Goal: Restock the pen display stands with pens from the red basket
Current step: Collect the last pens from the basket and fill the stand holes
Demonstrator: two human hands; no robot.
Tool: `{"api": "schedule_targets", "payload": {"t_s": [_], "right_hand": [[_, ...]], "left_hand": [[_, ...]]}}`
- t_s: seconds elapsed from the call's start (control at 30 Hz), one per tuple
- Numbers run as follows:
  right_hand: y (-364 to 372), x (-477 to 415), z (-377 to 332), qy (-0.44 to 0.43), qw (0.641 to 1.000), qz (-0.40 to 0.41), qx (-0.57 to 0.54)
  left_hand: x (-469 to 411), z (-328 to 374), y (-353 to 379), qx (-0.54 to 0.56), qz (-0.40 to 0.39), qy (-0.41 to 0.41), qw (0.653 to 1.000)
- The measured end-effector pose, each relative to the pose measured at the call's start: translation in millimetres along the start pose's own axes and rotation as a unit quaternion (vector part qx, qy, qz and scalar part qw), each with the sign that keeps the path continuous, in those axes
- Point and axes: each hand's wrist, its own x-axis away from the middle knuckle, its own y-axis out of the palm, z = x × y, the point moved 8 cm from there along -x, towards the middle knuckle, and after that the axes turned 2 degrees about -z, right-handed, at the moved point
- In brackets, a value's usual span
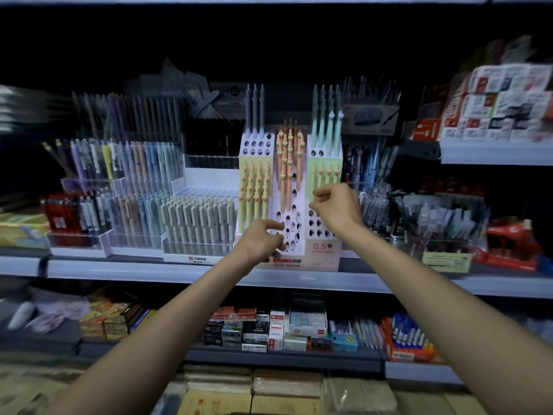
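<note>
Pen display stand (299,202): stepped pastel tiers, round holes.

Pen display stand (324,250) sits mid-shelf (149,272), pens upright in its holes, lower front holes unfilled. Pen trays (197,223) just left of it, pen bins (434,223) right. Stacked boxes (502,100) on a higher shelf, far right. Small boxes (305,322) on the shelf below. Left hand (261,239) before the stand's lower middle, right hand (336,206) before its right column.
</note>
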Motion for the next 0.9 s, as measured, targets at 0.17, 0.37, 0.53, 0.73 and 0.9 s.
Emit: {"api": "schedule_targets", "payload": {"t_s": [0.17, 0.37, 0.53, 0.73, 0.9], "right_hand": [[-7.7, 45.5, -2.2, -0.043, 0.993, -0.068, 0.083], [-5.4, 96.3, 7.7, -0.045, 0.972, -0.129, 0.193], [-6.9, 146.9, 22.3, -0.015, 0.940, -0.169, 0.296], [-8.6, 201.1, 48.8, 0.011, 0.928, -0.210, 0.308], [-7.3, 236.6, 81.4, 0.025, 0.922, -0.220, 0.317]], "left_hand": [[39.9, 13.6, -17.5, -0.243, 0.067, 0.090, 0.963], [91.1, -1.8, -20.2, -0.427, 0.105, 0.126, 0.889], [130.7, -23.0, -18.1, -0.451, 0.119, 0.121, 0.876], [170.5, -49.0, 10.0, -0.464, 0.100, 0.111, 0.873], [180.2, -74.9, 50.2, -0.451, 0.079, 0.119, 0.881]]}}
